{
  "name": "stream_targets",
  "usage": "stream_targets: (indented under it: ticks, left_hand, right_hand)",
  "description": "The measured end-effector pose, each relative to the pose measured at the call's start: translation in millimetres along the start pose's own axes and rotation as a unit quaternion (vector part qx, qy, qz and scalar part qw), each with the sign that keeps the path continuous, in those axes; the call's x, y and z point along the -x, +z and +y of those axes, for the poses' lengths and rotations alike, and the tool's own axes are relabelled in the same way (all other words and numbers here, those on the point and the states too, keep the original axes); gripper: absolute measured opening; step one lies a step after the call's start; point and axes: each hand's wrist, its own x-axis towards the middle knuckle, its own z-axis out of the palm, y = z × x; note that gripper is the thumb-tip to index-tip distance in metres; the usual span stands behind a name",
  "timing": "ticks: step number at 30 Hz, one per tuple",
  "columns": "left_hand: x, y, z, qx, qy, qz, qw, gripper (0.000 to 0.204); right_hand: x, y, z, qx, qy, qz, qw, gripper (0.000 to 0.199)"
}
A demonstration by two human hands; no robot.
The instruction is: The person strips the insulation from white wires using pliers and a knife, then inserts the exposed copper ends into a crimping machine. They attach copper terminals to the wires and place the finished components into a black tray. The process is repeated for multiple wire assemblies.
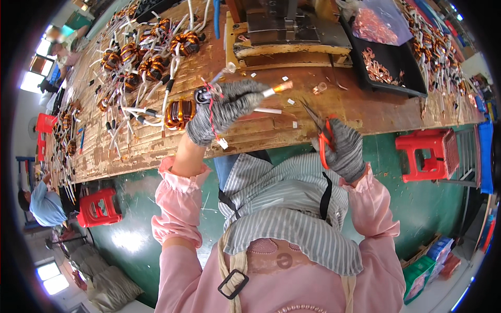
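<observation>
My left hand [224, 107], in a grey knitted glove, is closed around a white cable [269, 93] with a bare copper end pointing right. Beside that wrist lies a copper-wound ring coil [180, 113] with white leads; whether the held cable belongs to it is hidden. A small black part with twisted red wires [211, 104] sits at the back of the left glove. My right hand [346, 150], gloved alike, grips orange-handled scissors [324, 136]. Their blades point up and left over the table edge, apart from the cable.
Many ring coils [153, 67] crowd the wooden table [209, 57] at left. A bench press [284, 28] stands at the back. A black tray [389, 86] holds copper terminals and a plastic bag [374, 26]. Red stools [427, 154] stand beyond the table edge.
</observation>
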Motion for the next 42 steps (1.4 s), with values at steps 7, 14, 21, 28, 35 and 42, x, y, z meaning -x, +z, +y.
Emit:
stream_targets:
  ticks: [7,14,21,28,35,42]
  left_hand:
    - [-10.9,5.5,-7.3,0.137,-0.079,0.049,0.986,0.033]
    - [-12.1,3.7,-9.5,0.222,-0.115,0.042,0.967,0.027]
    - [-12.4,7.5,-9.4,0.243,-0.105,0.067,0.962,0.028]
    - [-13.3,5.0,-11.4,0.266,-0.136,0.067,0.952,0.030]
    - [-13.2,5.3,-14.7,0.274,-0.133,0.067,0.950,0.029]
    - [-10.0,4.1,-8.0,0.236,-0.116,0.073,0.962,0.029]
  right_hand:
    - [-38.4,-4.9,-23.6,0.198,-0.033,0.032,0.979,0.049]
    - [-52.2,-0.4,-27.2,0.234,-0.002,-0.012,0.972,0.051]
    - [-56.8,2.8,-30.2,0.255,-0.003,-0.039,0.966,0.054]
    - [-58.5,3.8,-28.7,0.260,-0.012,-0.047,0.965,0.054]
    - [-56.6,2.7,-26.9,0.273,-0.019,-0.061,0.960,0.053]
    - [-45.4,-6.9,-6.0,0.014,0.115,0.015,0.993,0.041]
